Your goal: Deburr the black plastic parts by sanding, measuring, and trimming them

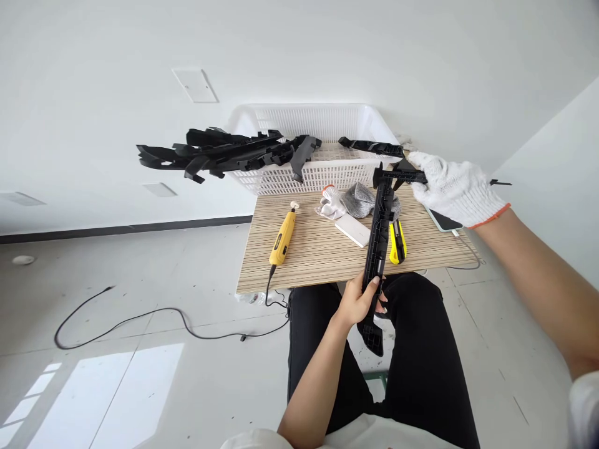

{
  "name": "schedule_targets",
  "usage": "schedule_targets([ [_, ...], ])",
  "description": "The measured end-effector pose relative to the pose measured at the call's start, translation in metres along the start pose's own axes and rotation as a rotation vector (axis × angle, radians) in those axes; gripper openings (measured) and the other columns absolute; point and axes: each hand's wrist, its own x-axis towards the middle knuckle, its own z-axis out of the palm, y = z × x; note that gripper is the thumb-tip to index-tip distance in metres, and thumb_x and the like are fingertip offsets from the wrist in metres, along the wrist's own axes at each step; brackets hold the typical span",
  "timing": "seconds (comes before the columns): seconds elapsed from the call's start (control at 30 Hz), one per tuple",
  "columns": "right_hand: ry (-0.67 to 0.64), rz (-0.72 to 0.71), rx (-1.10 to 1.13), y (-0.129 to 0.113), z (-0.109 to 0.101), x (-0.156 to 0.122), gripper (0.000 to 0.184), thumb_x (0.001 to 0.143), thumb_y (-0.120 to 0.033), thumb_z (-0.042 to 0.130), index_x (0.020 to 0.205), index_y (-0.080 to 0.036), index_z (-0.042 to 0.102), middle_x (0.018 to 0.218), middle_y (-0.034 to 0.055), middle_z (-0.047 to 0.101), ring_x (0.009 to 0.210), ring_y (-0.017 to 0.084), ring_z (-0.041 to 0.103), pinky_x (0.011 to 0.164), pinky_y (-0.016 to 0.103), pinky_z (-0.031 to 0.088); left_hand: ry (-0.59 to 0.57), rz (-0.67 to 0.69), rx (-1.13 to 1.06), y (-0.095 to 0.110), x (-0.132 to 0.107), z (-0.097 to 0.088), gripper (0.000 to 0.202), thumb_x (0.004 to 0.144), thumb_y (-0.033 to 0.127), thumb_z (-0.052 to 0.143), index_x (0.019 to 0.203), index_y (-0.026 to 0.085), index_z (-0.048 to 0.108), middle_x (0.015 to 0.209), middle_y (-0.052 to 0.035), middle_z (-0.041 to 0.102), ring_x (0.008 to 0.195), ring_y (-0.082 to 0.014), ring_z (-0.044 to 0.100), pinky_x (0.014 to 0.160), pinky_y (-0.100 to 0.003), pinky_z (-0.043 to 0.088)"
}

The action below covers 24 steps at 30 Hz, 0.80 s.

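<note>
My bare left hand (358, 300) is closed around the lower part of a long black plastic trim piece (378, 231), which stands nearly upright in view above my lap. My right hand (452, 187), in a white knit glove with an orange cuff, grips a black caliper (412, 176). Its jaws are at the upper end of the trim piece; whether they touch it I cannot tell. The glove hides the caliper's middle, and a thin end sticks out to the right. Behind it, another black piece (372, 146) lies at the white basket's right side.
A white plastic basket (322, 171) holds several black pieces (234, 153) overhanging its left side. On the wooden table (318, 265) lie a yellow rotary tool (282, 240) with a cord, gloves (358, 201), a white box (353, 230), a yellow utility knife (397, 243) and a phone (444, 220).
</note>
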Motion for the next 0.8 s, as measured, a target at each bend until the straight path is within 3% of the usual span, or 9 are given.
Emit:
schedule_targets([
  [0.17, 0.014, -0.040, -0.093, 0.000, 0.008, -0.001, 0.058, 0.099, -0.037, 0.032, 0.155, -0.023, 0.039, 0.117, 0.0121, 0.075, 0.073, 0.028, 0.070, 0.057, 0.033, 0.022, -0.008, -0.047, -0.023, 0.002, -0.001, 0.002, 0.044, 0.099, 0.061, 0.052, 0.102, 0.017, 0.057, 0.068, -0.0013, 0.071, 0.045, -0.0145, 0.066, 0.045, -0.022, 0.051],
  [0.4, 0.058, -0.099, -0.131, -0.004, 0.006, 0.010, 0.054, 0.101, -0.043, 0.032, 0.149, -0.023, 0.046, 0.096, 0.0126, 0.076, 0.072, 0.029, 0.069, 0.059, 0.032, 0.019, 0.047, -0.022, -0.006, 0.015, -0.009, 0.007, 0.040, 0.101, 0.059, 0.050, 0.100, 0.019, 0.054, 0.067, 0.0001, 0.070, 0.045, -0.0136, 0.066, 0.046, -0.022, 0.050],
  [0.53, 0.114, -0.094, -0.120, -0.003, 0.006, 0.020, 0.052, 0.103, -0.044, 0.028, 0.133, -0.017, 0.059, 0.089, 0.0148, 0.073, 0.077, 0.029, 0.069, 0.062, 0.033, 0.019, 0.088, 0.049, -0.010, 0.019, -0.013, 0.008, 0.038, 0.102, 0.057, 0.050, 0.099, 0.019, 0.052, 0.062, 0.0044, 0.063, 0.040, -0.0098, 0.057, 0.046, -0.021, 0.047],
  [0.63, 0.086, -0.094, -0.148, 0.000, 0.004, 0.023, 0.057, 0.103, -0.047, 0.022, 0.118, -0.010, 0.064, 0.084, 0.0182, 0.069, 0.080, 0.032, 0.069, 0.063, 0.034, 0.022, 0.101, 0.063, -0.077, 0.019, -0.018, 0.011, 0.039, 0.101, 0.057, 0.051, 0.100, 0.018, 0.052, 0.059, 0.0067, 0.058, 0.037, -0.0077, 0.050, 0.042, -0.021, 0.043],
  [0.8, 0.078, -0.042, -0.136, 0.007, -0.003, 0.008, 0.066, 0.102, -0.048, 0.020, 0.106, -0.006, 0.070, 0.082, 0.0244, 0.067, 0.083, 0.035, 0.066, 0.063, 0.038, 0.026, 0.067, 0.062, -0.167, 0.014, -0.019, 0.022, 0.044, 0.096, 0.061, 0.056, 0.102, 0.017, 0.052, 0.056, 0.0077, 0.056, 0.035, -0.0075, 0.048, 0.042, -0.022, 0.042],
])
